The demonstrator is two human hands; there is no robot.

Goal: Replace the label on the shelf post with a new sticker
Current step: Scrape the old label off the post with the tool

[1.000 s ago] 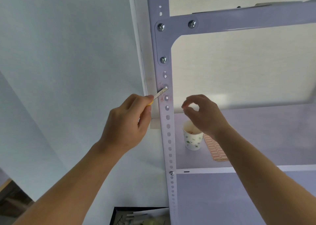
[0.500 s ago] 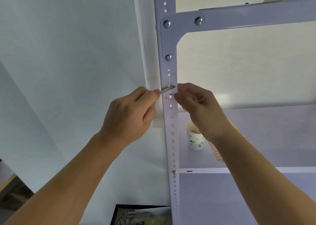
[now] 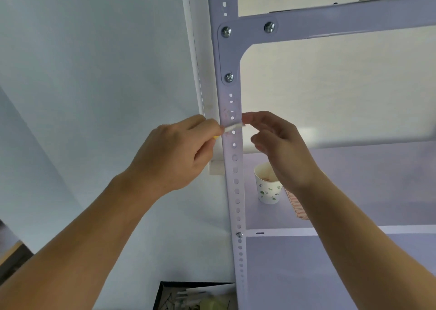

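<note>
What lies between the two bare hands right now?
The white perforated metal shelf post, crossed by a thin pale strip reaching from the left hand to the fingertips of the right hand, in the head view.

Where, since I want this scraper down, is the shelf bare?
Bare: the shelf right of the sticker sheet, and a strip between paper cup and front edge. Crowded: around cup and sheet, below the right hand.

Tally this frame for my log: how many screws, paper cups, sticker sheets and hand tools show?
Silver screws: 4
White floral paper cup: 1
Pink sticker sheet: 1
Yellow-handled metal blade tool: 1
Total: 7
</note>
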